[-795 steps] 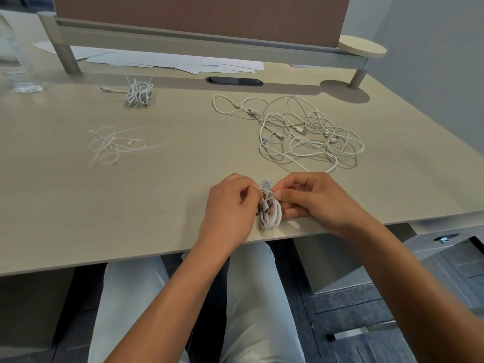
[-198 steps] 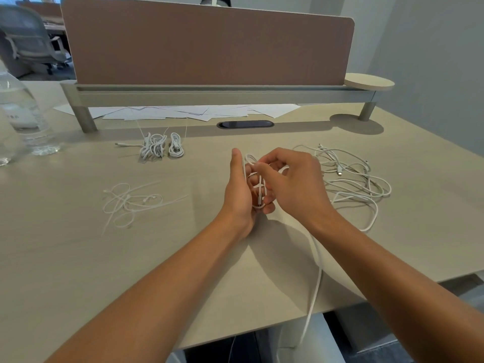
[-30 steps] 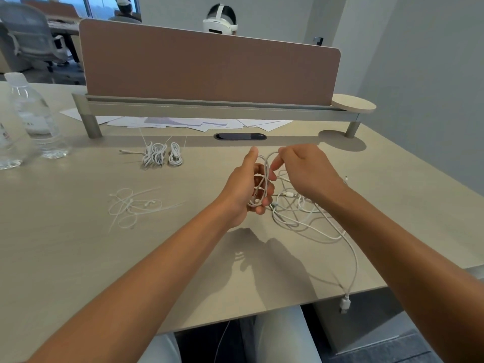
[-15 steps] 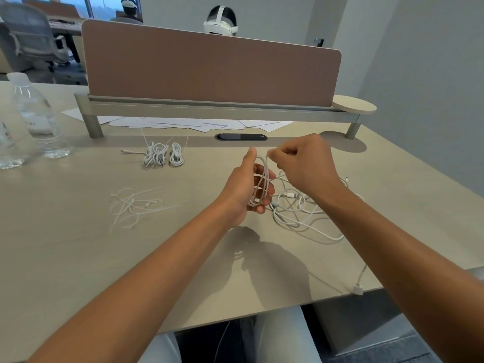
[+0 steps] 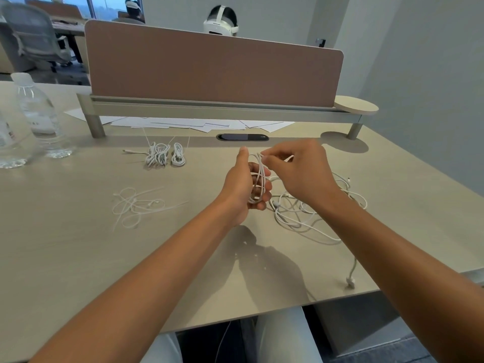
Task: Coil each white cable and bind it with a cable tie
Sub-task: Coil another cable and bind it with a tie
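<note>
My left hand (image 5: 242,187) is raised above the desk with several loops of a white cable (image 5: 258,179) wound around its fingers. My right hand (image 5: 296,171) pinches the same cable at the top of the loops. The cable's loose tail runs under my right forearm to a plug (image 5: 350,281) near the desk's front edge. A tangle of loose white cables (image 5: 301,213) lies under my right hand. Two bound coils (image 5: 165,155) sit at the back left. Loose cable ties (image 5: 136,205) lie left of my hands.
Two water bottles (image 5: 39,113) stand at the far left. A brown divider screen (image 5: 209,69) on a raised rail (image 5: 209,111) closes the back, with papers (image 5: 199,124) beneath it. The desk's front edge (image 5: 262,310) is near my lap. A person sits behind the screen.
My right hand has brought the cable back to the top of the loops on my left hand. The trailing plug has been drawn up from below the edge onto the desk.
</note>
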### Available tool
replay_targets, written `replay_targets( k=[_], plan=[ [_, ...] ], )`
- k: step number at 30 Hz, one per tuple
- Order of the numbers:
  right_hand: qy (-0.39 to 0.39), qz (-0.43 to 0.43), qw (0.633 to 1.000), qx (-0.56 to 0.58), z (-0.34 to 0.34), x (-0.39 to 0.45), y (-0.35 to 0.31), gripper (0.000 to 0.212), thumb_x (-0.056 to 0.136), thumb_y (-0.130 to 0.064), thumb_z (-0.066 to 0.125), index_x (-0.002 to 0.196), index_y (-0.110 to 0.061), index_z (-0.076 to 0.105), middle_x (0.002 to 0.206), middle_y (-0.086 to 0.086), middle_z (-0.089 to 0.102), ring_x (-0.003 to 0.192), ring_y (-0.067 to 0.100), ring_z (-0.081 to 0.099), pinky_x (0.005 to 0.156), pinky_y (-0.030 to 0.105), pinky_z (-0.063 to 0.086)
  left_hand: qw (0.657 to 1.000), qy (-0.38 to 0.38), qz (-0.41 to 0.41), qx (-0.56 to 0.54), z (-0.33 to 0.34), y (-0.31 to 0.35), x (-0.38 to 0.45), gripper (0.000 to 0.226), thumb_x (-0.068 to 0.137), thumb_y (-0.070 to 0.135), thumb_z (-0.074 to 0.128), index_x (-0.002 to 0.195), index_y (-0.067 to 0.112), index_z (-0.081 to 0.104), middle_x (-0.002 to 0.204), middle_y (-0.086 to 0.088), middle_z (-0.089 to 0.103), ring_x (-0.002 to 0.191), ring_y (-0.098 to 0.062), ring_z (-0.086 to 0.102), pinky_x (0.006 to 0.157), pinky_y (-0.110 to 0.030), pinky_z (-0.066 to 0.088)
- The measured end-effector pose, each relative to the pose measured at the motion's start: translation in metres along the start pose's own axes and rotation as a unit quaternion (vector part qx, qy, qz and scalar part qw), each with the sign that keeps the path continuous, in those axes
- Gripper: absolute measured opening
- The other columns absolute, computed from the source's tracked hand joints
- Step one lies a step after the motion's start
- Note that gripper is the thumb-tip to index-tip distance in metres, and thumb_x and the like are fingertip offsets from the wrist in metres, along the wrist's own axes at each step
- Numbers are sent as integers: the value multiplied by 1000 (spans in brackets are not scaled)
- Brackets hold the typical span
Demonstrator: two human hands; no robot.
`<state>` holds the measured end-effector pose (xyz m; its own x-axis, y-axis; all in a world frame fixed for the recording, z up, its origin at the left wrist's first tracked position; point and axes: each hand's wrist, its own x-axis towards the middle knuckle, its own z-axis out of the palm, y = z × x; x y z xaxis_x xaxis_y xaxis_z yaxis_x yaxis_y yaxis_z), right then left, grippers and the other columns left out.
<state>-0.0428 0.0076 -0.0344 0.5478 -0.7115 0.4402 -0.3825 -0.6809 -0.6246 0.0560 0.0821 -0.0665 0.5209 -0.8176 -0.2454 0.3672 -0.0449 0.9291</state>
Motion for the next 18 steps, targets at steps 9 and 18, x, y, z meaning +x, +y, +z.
replay_targets(
  k=[9, 18],
  plan=[
    [-17, -12, 1000, 21, 1, 7, 1, 12, 97, -19, 71, 101, -21, 82, 87, -9, 74, 73, 1, 61, 61, 4, 36, 1000, -6, 5, 4, -1, 9, -2, 63, 108, 60, 24, 90, 11, 59, 70, -12, 60, 48, -21, 49, 45, -24, 38],
    [-56, 7, 996, 64, 3, 5, 1, 10, 98, -25, 70, 98, -28, 80, 92, -6, 73, 79, 12, 68, 68, 22, 46, 1000, -9, 3, -3, 3, 4, -2, 68, 108, 62, 21, 101, 12, 65, 68, -11, 60, 48, -20, 51, 47, -25, 41]
  ],
)
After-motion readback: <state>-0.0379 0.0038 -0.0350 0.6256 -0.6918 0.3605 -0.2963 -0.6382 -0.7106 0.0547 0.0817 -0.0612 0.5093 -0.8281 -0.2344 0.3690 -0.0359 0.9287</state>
